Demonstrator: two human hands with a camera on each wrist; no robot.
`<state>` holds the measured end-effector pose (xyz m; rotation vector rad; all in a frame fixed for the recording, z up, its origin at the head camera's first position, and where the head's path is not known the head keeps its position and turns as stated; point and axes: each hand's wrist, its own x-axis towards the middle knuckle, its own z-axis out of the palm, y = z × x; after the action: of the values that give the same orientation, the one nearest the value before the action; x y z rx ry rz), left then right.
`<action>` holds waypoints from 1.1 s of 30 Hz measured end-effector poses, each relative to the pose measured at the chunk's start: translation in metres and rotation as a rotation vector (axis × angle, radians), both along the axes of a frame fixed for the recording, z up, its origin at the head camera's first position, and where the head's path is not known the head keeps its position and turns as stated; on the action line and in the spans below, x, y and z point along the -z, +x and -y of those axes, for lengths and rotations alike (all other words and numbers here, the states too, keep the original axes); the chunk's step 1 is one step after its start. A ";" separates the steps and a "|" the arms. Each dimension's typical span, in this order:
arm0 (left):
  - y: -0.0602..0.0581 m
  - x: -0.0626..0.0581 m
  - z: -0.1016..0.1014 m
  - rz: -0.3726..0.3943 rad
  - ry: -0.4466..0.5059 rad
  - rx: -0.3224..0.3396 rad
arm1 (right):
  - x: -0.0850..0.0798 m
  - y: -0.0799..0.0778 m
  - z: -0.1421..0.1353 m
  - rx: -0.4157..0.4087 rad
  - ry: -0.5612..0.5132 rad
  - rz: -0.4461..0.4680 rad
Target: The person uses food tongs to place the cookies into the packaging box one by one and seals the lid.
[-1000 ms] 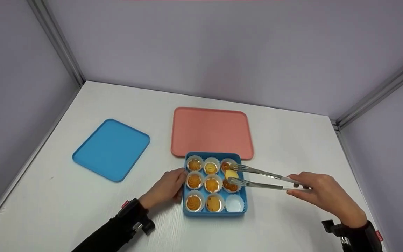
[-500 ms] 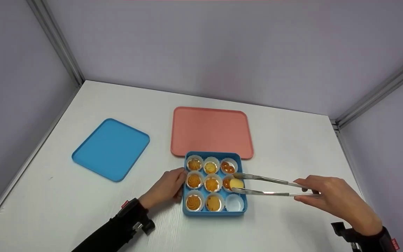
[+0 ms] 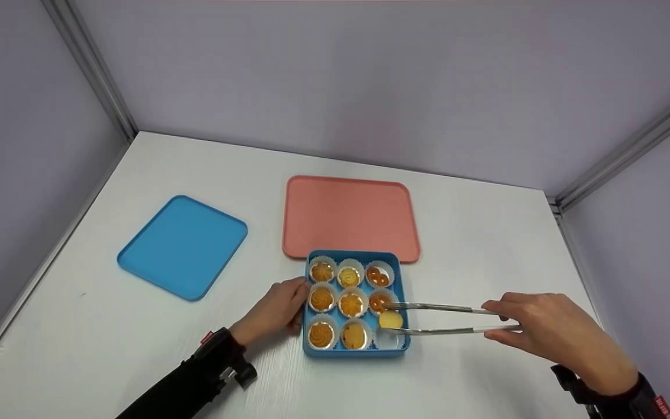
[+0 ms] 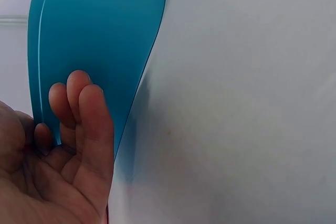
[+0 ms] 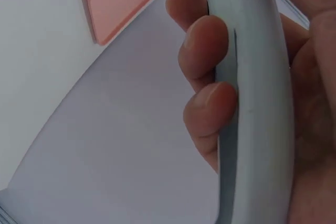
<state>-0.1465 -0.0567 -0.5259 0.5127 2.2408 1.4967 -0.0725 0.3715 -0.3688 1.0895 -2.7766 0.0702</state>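
My right hand (image 3: 553, 334) grips a pair of metal tongs (image 3: 442, 308) with a pale handle, also seen large as the tongs' handle (image 5: 262, 108) in the right wrist view. Between the tong tips sits a round yellow cookie (image 3: 391, 320), over the near right part of a blue box (image 3: 355, 353). Below it is a white paper cup (image 3: 390, 341), partly covered by the lower tong arm. Other paper cups in the box hold cookies, such as a swirled cookie (image 3: 320, 335). My left hand (image 3: 275, 307) holds the box's left side, its fingertips (image 4: 94, 98) by the blue wall.
Behind the box, a pink tray (image 3: 349, 215) lies on the white table (image 3: 486, 233), partly overlapped by the box in the head view. A flat blue tray (image 3: 184, 247) lies at the left. Grey panels (image 3: 335, 87) enclose the table at the back and sides.
The tongs have carried the yellow cookie toward me, from between the far and middle right cups to the near right cup. My left hand stays at the box.
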 end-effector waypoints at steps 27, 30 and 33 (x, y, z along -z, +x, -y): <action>0.002 -0.003 0.000 -0.012 -0.010 -0.013 | -0.032 0.003 0.057 0.036 0.221 0.027; 0.002 -0.002 0.000 -0.001 -0.013 -0.018 | -0.031 0.002 0.058 0.043 0.229 0.044; 0.001 -0.002 -0.001 -0.001 -0.011 -0.017 | -0.030 0.001 0.058 0.049 0.230 0.045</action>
<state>-0.1453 -0.0558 -0.5244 0.4917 2.2583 1.4924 -0.0714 0.3132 -0.3385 1.0798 -2.9053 -0.2386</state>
